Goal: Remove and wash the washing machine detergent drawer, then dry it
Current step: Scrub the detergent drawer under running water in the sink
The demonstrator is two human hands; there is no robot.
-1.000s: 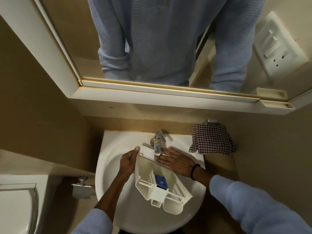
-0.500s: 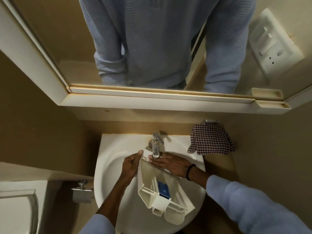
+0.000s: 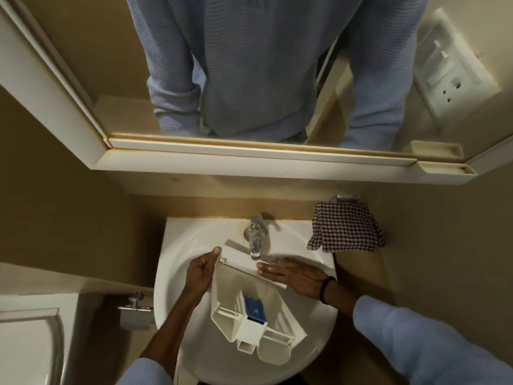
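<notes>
The white detergent drawer (image 3: 249,307) with a blue insert (image 3: 255,308) lies across the white sink basin (image 3: 177,276), its front panel under the chrome tap (image 3: 255,240). My left hand (image 3: 201,275) holds the drawer's left side near the panel, thumb up along the edge. My right hand (image 3: 294,275) lies flat with straight, wet fingers on the right end of the front panel.
A checked cloth (image 3: 347,227) hangs from a holder right of the sink. A mirror with a white ledge (image 3: 249,162) is above. A toilet (image 3: 27,345) and a chrome paper holder (image 3: 134,309) stand at the left. A switch plate (image 3: 455,70) is at the upper right.
My right hand has slid rightward along the drawer's front panel, away from the tap. My left hand keeps its hold on the left side.
</notes>
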